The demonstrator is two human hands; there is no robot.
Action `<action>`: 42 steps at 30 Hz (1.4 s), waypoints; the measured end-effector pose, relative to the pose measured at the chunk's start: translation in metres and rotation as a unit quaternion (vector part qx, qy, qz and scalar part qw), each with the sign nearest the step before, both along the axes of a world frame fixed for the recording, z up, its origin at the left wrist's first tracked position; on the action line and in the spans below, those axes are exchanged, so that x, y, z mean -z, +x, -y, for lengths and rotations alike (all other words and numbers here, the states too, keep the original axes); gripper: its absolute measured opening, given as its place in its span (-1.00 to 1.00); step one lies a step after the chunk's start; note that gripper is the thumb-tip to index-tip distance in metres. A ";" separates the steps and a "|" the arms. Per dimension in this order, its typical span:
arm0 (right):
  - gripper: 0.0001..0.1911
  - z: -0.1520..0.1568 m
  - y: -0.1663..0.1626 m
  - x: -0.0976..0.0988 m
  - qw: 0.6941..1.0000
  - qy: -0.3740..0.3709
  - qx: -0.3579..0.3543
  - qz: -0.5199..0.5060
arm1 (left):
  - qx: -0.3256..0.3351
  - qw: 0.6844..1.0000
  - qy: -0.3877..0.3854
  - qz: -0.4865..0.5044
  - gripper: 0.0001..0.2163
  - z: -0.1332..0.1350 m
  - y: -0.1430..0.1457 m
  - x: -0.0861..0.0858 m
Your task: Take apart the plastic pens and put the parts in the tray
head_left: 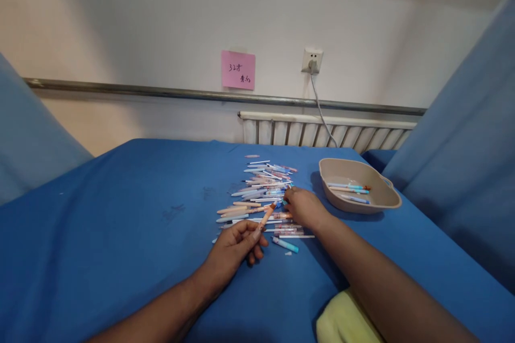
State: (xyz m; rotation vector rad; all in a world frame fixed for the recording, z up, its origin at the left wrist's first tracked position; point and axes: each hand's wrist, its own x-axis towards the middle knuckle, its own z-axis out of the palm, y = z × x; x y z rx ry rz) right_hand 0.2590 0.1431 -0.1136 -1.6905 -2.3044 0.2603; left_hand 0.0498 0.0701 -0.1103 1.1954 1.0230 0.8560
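Observation:
My left hand (237,244) pinches an orange pen barrel (267,216) with a brown tip, held tilted above the front of a spread of pen parts (257,193). At the right edge of that spread, my right hand (303,206) has its fingers curled down among the parts; what they hold, if anything, is hidden. Pale barrels, white refills and clear pieces make up the spread. Closest to me lie a turquoise pen barrel (285,244) and a small white tip piece (288,253).
To the right stands a beige basin (386,201) with several pens (349,188) inside. A yellow cloth (348,321) is at the front edge. Behind the blue-covered table (120,214) are a radiator (301,131), a rail and a plugged-in socket (312,60). Blue curtains hang at both sides.

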 end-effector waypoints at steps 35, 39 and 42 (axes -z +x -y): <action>-0.83 0.080 0.025 0.000 0.813 -0.060 -0.034 -0.579 | 0.075 0.985 0.081 -0.129 -0.82 0.008 0.001 -0.004; -0.85 0.082 0.022 -0.002 0.811 -0.058 -0.038 -0.581 | 0.081 0.984 0.092 -0.128 -0.82 0.010 0.001 -0.003; -0.86 0.083 0.021 -0.003 0.809 -0.057 -0.041 -0.584 | 0.085 0.984 0.097 -0.125 -0.82 0.009 0.000 -0.002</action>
